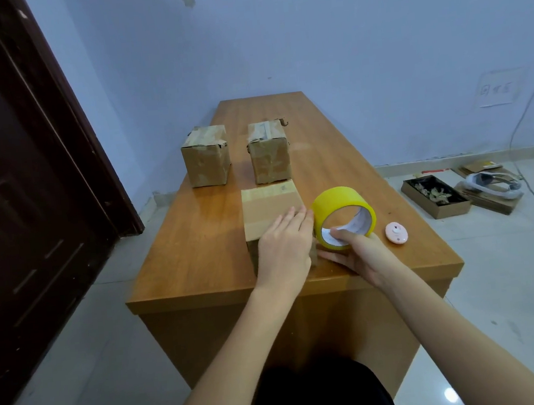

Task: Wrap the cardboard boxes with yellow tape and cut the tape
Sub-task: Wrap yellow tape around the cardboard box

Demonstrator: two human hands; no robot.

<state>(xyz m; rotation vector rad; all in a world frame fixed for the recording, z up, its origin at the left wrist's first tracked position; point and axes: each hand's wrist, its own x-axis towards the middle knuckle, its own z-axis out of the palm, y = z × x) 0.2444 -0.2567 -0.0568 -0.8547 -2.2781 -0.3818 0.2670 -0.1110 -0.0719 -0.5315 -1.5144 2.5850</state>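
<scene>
Stood 2 boxes (206,156) at the back of the table (353,168), untaped. Lay flat on the near box (271,210): left hand (283,249), fingers straight. Gripped the yellow tape roll (343,216) just beside that box: right hand (360,253), thumb inside the ring. Sat near the roll, a small pink round thing (396,233). Might slide the box if pulled hard. Might crease and stick to itself.

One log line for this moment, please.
left hand flat on near box | right hand grips yellow tape roll | no tape applied yet
</scene>
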